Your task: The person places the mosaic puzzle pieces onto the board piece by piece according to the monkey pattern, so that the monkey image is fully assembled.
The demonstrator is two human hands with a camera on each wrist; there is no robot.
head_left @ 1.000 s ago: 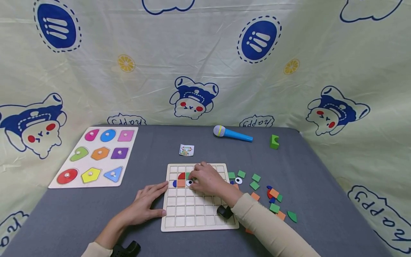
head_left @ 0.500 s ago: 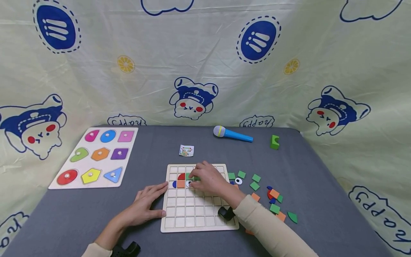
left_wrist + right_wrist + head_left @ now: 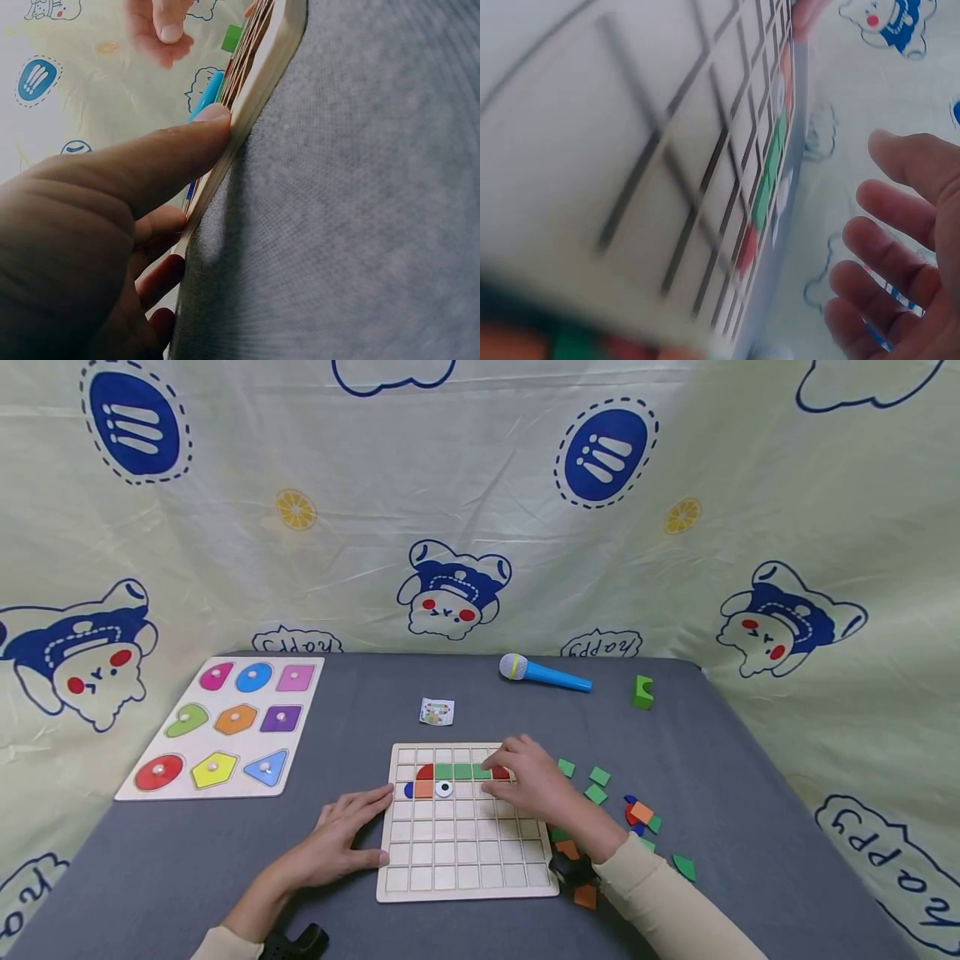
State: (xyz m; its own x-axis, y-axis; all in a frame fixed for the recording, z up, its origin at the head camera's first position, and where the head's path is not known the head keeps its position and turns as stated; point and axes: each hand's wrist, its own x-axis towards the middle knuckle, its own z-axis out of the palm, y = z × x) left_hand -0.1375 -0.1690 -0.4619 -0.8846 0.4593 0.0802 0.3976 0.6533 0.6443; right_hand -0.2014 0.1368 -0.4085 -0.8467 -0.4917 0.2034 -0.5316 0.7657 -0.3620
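Note:
A pale wooden grid board (image 3: 465, 852) lies on the table. On its upper rows sit a red quarter-round (image 3: 425, 772), green squares (image 3: 453, 772), another red piece (image 3: 500, 772), an orange square (image 3: 423, 789), a blue rounded piece (image 3: 408, 790) and a white eye disc (image 3: 444, 789). My left hand (image 3: 348, 831) rests against the board's left edge, thumb and fingertips touching the rim (image 3: 255, 97). Above the board's upper right is my right hand (image 3: 528, 781); in the right wrist view its fingers (image 3: 889, 244) are loosely bent, apart from the board, with nothing between them.
Loose pieces, such as a green square (image 3: 599, 776) and an orange square (image 3: 641, 812), lie right of the board. Behind are a small picture card (image 3: 437, 712), a toy microphone (image 3: 551, 675) and a green block (image 3: 642, 692). A shape puzzle (image 3: 157, 743) lies at left.
My right hand has moved right from near the eye disc to the board's upper right, uncovering the disc, the green squares and the right red piece. My left hand has stayed put.

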